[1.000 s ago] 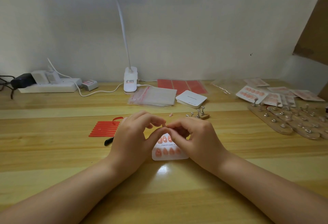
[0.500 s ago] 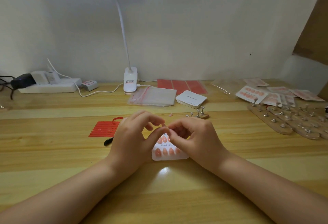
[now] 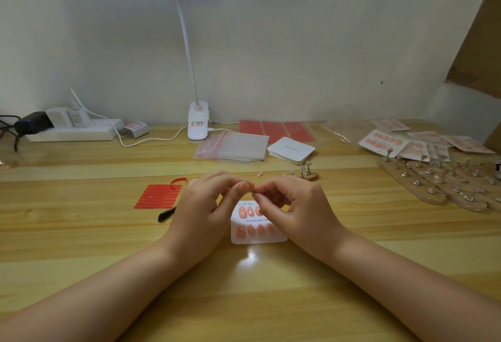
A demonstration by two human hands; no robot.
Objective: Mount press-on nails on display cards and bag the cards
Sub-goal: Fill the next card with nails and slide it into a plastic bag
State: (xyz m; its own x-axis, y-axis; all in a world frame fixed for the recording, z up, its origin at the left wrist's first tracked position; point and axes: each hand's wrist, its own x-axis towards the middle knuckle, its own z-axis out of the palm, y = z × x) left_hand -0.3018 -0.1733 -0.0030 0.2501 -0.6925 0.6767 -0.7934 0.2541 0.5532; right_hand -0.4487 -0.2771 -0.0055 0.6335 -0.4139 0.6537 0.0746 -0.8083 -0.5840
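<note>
Hands meet above the card (image 3: 259, 238): left hand (image 3: 202, 211) and right hand (image 3: 295, 207) pinch something tiny, fingers curled. Bags (image 3: 233, 148) lie far, bare desk (image 3: 252, 301) near.

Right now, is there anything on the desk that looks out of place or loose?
Yes. One pink nail lies alone on the table, behind the hands, off any card. One strip of the red adhesive sheet curls up at its far corner. Otherwise nothing stands out.

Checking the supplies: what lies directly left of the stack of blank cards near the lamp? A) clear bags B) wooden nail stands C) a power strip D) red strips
A: the clear bags lie flat beside the blank cards, just right of the lamp base.
</note>
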